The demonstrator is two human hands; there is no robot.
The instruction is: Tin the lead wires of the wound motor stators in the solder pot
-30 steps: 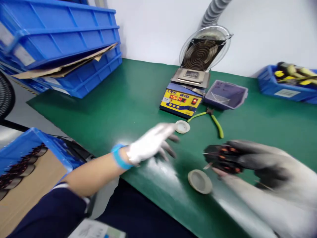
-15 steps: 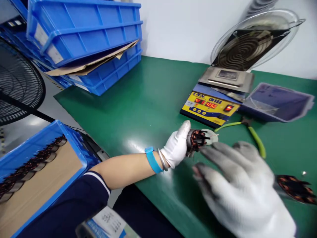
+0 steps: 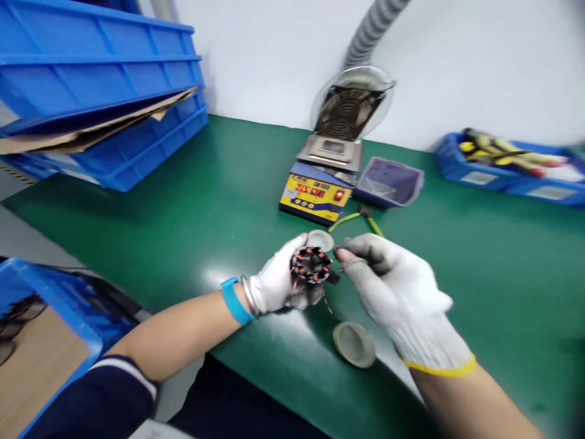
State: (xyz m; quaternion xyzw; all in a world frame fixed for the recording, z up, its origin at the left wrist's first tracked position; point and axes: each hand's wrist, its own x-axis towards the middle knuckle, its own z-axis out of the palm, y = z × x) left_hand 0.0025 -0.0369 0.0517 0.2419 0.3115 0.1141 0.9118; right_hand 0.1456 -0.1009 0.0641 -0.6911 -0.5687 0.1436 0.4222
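Note:
My left hand (image 3: 274, 285), in a white glove, is closed around a motor stator (image 3: 311, 265). The stator's round end with copper windings and dark insulation faces up toward me, and a loose wire end hangs below it. Just right of the stator, my gloved right hand (image 3: 404, 286) has its thumb and fingers pinched together. Whatever lies between those fingertips is too small to make out. Behind the stator sits a small pale round dish (image 3: 320, 240). A second round dish or lid (image 3: 354, 344) lies nearer me, below both hands.
A yellow solder pot unit (image 3: 315, 195) with lit displays stands behind my hands, beside a purple tray (image 3: 389, 182) and green-handled cutters (image 3: 365, 214). Blue crates (image 3: 100, 67) are stacked at left; a blue bin (image 3: 86, 329) holds stators. Tool bins (image 3: 503, 164) stand at far right.
My view has swung right. The stator in my left hand has turned its wound end toward me. My right hand has drawn its spread fingers into a pinch, uncovering the near dish.

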